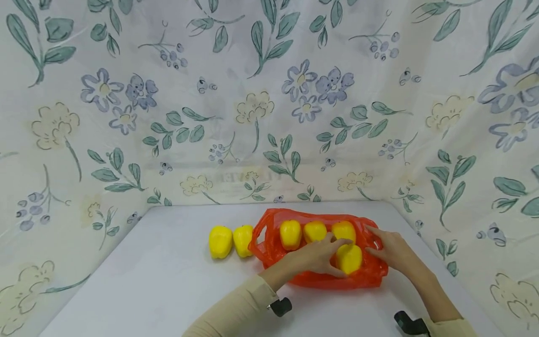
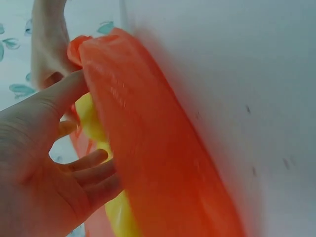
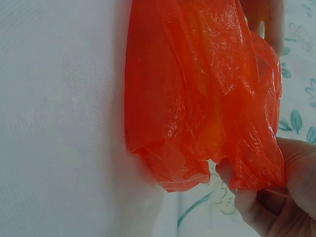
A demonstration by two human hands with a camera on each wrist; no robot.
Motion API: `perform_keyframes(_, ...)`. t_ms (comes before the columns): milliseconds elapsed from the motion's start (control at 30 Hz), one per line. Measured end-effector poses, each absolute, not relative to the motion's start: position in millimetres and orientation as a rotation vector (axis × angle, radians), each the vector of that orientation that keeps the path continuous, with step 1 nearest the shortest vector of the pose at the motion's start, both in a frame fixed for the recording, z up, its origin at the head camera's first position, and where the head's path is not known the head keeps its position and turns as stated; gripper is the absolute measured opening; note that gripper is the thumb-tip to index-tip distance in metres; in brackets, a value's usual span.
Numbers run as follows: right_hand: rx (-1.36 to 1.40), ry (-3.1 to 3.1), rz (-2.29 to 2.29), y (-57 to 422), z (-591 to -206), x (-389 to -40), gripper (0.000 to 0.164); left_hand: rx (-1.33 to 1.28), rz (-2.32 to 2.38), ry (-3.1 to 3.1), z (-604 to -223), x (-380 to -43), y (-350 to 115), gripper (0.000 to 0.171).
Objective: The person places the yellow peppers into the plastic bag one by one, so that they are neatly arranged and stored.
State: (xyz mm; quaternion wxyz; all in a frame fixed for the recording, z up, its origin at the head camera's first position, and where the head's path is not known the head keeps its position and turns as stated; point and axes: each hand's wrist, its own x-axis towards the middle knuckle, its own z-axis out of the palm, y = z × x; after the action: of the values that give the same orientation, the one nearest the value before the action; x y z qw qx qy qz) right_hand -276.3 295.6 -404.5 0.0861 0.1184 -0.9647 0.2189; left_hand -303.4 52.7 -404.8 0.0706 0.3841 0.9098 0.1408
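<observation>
A red plastic bag (image 1: 320,280) lies on its side on the table, with several yellow bell peppers (image 1: 290,235) showing in its opening. My left hand (image 1: 317,257) reaches over the opening with thumb and fingers spread about the nearest pepper (image 1: 349,259). In the left wrist view the fingers of my left hand (image 2: 54,163) pass partly behind the bag's rim (image 2: 143,123), which hides their tips. At the bag's right end, my right hand (image 1: 393,250) grips the plastic. The right wrist view shows thumb and fingers pinching the gathered film (image 3: 256,165).
Two more yellow bell peppers, one farther left (image 1: 221,242) and one beside the bag (image 1: 243,240), rest on the white table (image 1: 160,276). A curtain with flower prints (image 1: 252,117) hangs behind the table and along its sides.
</observation>
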Motion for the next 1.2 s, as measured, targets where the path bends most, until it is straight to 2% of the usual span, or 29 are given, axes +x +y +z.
perform_keyframes(300,0.331,-2.897,0.66,295.1,-404.4,-274.1,0.066,1.301,0.579,2.718,-398.2,-307.0,-1.6,0.074)
perform_keyframes(700,0.32,-2.902,0.669,292.9,-403.2,-274.4,0.067,1.228,0.884,2.909,-376.2,-304.8,-108.4,0.063)
perform_keyframes(900,0.316,-2.923,0.649,292.8,-405.2,-275.3,0.068,1.093,0.949,3.063,-382.5,-303.4,-167.3,0.069)
perform_keyframes(1200,0.328,-2.908,0.642,293.2,-405.8,-277.0,0.067,0.896,0.85,3.218,-396.1,-302.3,-231.2,0.092)
